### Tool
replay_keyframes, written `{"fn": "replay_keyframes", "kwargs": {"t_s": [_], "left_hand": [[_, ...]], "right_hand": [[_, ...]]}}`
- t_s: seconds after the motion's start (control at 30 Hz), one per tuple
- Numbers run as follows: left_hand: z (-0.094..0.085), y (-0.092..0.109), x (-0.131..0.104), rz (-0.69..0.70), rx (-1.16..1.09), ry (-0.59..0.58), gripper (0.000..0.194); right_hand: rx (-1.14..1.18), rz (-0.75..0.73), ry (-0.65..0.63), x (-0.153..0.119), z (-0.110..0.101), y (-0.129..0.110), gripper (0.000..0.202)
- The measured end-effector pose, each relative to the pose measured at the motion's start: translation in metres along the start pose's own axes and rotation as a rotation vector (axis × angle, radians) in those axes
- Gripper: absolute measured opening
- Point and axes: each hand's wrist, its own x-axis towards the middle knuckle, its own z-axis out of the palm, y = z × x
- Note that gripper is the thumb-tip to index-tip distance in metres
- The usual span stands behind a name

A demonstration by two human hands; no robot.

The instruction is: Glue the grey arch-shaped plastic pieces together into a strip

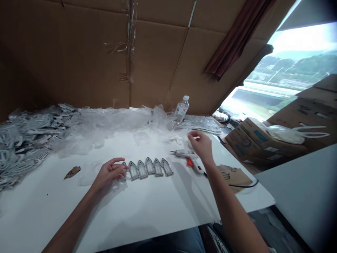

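Observation:
On the white table a row of several small grey arched pieces (142, 170), shaped like pointed windows with pale, clear-looking middles, lies side by side. My left hand (112, 170) is at the row's left end, fingers loosely bent and apart, partly covering the leftmost piece; whether it touches that piece is unclear. My right hand (202, 146) is raised just beyond a white glue gun (194, 164) with a red trigger. Its thumb and fingertips are pinched together, and anything between them is too small to make out. The glue gun lies on its side, nozzle pointing left.
Grey pieces are heaped (28, 131) at the far left. Crumpled clear plastic bags (113, 123) run along the back, beside a water bottle (182, 109). A cardboard scrap (234, 177) lies under the gun's cord at right. Cardboard boxes (246, 140) stand beyond the table's right edge.

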Motion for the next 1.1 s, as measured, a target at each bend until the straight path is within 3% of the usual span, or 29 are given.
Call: {"fn": "replay_keyframes", "kwargs": {"t_s": [0.1, 0.17, 0.3, 0.43, 0.53, 0.63, 0.73, 0.87, 1.1], "left_hand": [[0.0, -0.006, 0.001, 0.063, 0.052, -0.012, 0.053], [0.002, -0.009, 0.001, 0.115, 0.136, -0.011, 0.047], [0.019, -0.013, -0.004, 0.242, 0.458, -0.025, 0.029], [0.058, -0.021, -0.009, 0.559, 0.865, -0.21, 0.02], [0.096, -0.033, -0.01, 0.739, 1.113, -0.33, 0.029], [0.131, -0.046, -0.006, 0.796, 1.302, -0.323, 0.042], [0.154, -0.061, -0.001, 0.772, 1.438, -0.317, 0.056], [0.157, -0.072, 0.004, 0.764, 1.494, -0.344, 0.06], [0.133, -0.057, 0.0, 0.772, 1.455, -0.5, 0.057]], "right_hand": [[-0.214, 0.06, 0.086, 0.025, -0.029, 0.032, 0.044], [-0.332, 0.09, 0.077, 0.026, -0.04, 0.048, 0.056], [-0.483, 0.127, -0.122, -0.005, -0.046, 0.065, 0.056], [-0.576, 0.109, -0.302, -0.044, -0.032, 0.063, 0.058], [-0.643, 0.068, -0.301, -0.059, -0.018, 0.059, 0.055], [-0.706, 0.089, -0.268, -0.063, -0.009, 0.058, 0.058], [-0.708, 0.118, -0.285, -0.064, -0.007, 0.064, 0.059], [-0.653, 0.102, -0.298, -0.066, -0.006, 0.075, 0.054], [-0.459, 0.055, -0.312, -0.058, 0.003, 0.078, 0.046]]}}
